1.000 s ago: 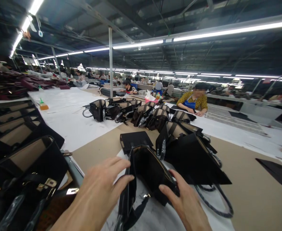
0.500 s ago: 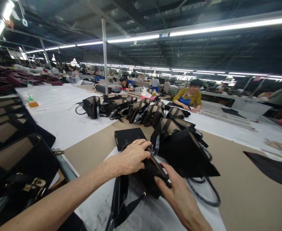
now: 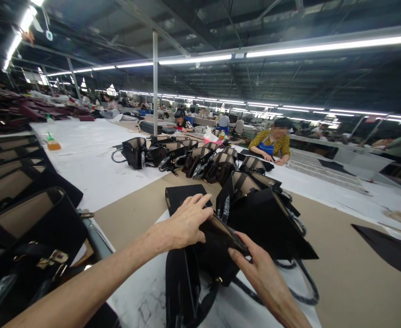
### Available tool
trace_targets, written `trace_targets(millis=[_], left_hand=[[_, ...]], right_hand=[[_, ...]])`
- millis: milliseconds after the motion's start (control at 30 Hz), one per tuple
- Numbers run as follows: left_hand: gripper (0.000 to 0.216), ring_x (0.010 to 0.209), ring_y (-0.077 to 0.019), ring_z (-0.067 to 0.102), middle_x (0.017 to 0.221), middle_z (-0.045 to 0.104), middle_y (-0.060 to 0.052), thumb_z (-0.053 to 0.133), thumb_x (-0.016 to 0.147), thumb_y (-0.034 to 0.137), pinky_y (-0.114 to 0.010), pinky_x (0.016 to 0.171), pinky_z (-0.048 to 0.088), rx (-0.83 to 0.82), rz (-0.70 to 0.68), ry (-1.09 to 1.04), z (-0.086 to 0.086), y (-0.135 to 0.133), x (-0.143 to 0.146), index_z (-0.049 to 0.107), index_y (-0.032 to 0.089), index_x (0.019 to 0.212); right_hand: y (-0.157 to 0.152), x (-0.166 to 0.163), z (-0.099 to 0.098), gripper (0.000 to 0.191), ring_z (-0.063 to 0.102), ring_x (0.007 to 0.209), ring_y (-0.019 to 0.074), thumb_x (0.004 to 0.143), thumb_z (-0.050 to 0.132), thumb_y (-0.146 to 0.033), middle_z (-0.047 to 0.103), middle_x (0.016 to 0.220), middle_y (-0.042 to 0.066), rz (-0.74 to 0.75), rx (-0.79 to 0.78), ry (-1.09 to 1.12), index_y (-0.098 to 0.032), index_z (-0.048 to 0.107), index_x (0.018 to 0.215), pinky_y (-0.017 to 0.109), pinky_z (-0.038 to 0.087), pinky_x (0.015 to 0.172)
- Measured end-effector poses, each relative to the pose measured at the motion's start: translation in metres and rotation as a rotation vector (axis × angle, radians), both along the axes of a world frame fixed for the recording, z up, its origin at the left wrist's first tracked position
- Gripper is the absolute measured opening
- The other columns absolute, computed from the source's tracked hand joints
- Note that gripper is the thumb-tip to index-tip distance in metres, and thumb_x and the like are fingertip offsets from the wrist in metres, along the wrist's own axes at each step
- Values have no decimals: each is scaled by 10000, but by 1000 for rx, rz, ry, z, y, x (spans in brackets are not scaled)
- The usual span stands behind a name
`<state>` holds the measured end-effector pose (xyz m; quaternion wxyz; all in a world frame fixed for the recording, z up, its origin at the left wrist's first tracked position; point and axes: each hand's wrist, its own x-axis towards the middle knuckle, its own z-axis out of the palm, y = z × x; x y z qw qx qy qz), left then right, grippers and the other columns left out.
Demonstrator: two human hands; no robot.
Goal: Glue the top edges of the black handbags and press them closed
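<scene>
A black handbag (image 3: 216, 248) with a tan lining and a small gold fitting stands tilted on the marbled white surface in front of me. My left hand (image 3: 188, 223) is closed over its far upper edge, thumb on the near side. At the near right corner, my right hand (image 3: 260, 264) pinches the rim between thumb and fingers. Below the left hand hangs a black strap or panel (image 3: 182, 282). Just behind the fingers sits a flat black piece (image 3: 183, 196), partly hidden by the hand. Close on the right leans another black bag (image 3: 262, 218) with a plastic-wrapped handle.
More black bags (image 3: 134, 152) stand in a row across the table, and a stack of open ones (image 3: 29, 218) fills the left side. A glue bottle (image 3: 53, 143) stands at the back left. A black cut piece (image 3: 388, 248) lies right. A co-worker (image 3: 272, 141) sits opposite.
The handbag has tilted and its rim shows more openly. My right hand has shifted slightly right along with the corner it holds. My left hand keeps its place on the far edge.
</scene>
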<state>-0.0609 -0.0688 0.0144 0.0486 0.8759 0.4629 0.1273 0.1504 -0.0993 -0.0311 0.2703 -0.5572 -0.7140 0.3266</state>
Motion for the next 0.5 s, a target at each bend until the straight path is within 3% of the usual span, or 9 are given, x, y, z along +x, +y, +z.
trace_targets(millis=[67, 200, 400, 500], left_hand=[[372, 1256, -337, 274, 1409, 286, -94, 780, 543, 300, -471, 968, 316, -44, -59, -20, -3, 4, -3, 568, 182, 825], [131, 1190, -298, 381, 1353, 383, -42, 701, 648, 227, -433, 946, 333, -127, 3, -81, -5, 9, -10, 584, 170, 664], [107, 1086, -229, 479, 1293, 453, -11, 632, 707, 205, -349, 896, 376, -223, 12, -246, -9, 16, -15, 562, 165, 637], [111, 1088, -226, 466, 1290, 448, -25, 622, 714, 187, -346, 888, 382, -194, -3, -245, -12, 15, -11, 541, 163, 643]], right_hand=[[1, 0, -3, 409, 552, 922, 235, 785, 517, -400, 616, 1035, 27, -24, -14, 1, -225, 521, 1154, 309, 425, 762], [1, -2, -2, 410, 519, 1024, 234, 765, 551, -315, 593, 1108, 15, -18, 27, 27, -255, 538, 1170, 320, 396, 852], [11, 4, 2, 354, 544, 977, 214, 784, 501, -227, 616, 1039, 13, 153, 11, 126, -227, 574, 1130, 322, 402, 865], [11, 4, -2, 360, 539, 976, 231, 784, 512, -271, 574, 1104, 41, 42, 72, 65, -218, 543, 1138, 354, 426, 839]])
